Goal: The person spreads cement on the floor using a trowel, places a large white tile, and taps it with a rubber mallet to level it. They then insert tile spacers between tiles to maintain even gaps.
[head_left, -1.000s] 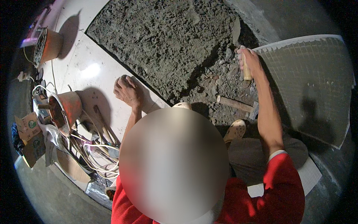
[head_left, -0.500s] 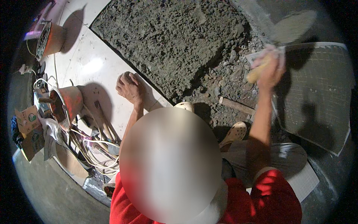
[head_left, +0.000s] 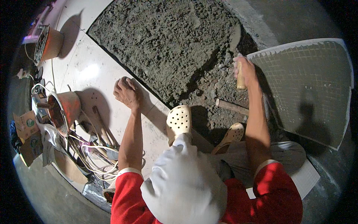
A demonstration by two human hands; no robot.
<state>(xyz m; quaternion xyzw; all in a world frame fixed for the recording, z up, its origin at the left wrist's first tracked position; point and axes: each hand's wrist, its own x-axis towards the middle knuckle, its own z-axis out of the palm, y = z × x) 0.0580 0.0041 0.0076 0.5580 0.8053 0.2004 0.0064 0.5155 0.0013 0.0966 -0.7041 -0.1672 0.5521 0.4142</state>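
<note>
My right hand [head_left: 246, 71] is wrapped round the wooden handle of a trowel [head_left: 241, 79]. The trowel's blade lies against the right edge of a bed of damp grey mortar [head_left: 160, 44], partly smeared with the same grey. Resting on the white tiled floor [head_left: 91, 71], just left of the mortar's dark edge, my left hand [head_left: 127, 93] has its fingers curled in, and nothing shows in them. To the right of the trowel lies a large tile [head_left: 309, 93], its upward face covered in grey paste with scored grid lines.
A wooden tool handle [head_left: 232, 106] lies in the rubble [head_left: 220, 91] below the trowel. My cream clogs [head_left: 179, 119] stand near the mortar's lower corner. Two buckets [head_left: 54, 43], a tangle of cables [head_left: 93, 158] and a cardboard box [head_left: 28, 140] are at the left.
My right hand has swung left with the trowel, from over the coated tile's corner to the mortar's edge. My left hand stays on the floor tile, and my head has shifted down, uncovering a clog.
</note>
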